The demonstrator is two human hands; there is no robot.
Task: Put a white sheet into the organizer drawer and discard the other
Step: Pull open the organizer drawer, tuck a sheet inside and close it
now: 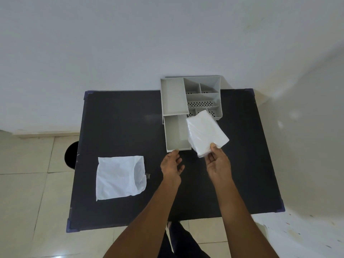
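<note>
A grey organizer (pixel 191 95) stands at the far edge of the black table (pixel 119 127), against the wall. Its drawer (pixel 176 133) is pulled out toward me and looks empty. My right hand (pixel 218 162) grips a folded white sheet (pixel 206 133) by its near corner, held tilted just right of the drawer and over its right edge. My left hand (pixel 172 163) rests at the drawer's front edge with fingers apart, holding nothing. A second white sheet (pixel 120 177) lies flat and crumpled on the table's left part.
A black round bin (pixel 71 154) sits on the tiled floor just left of the table. White walls close in behind and on the right. My dark trouser leg (pixel 178 239) shows below the table's near edge.
</note>
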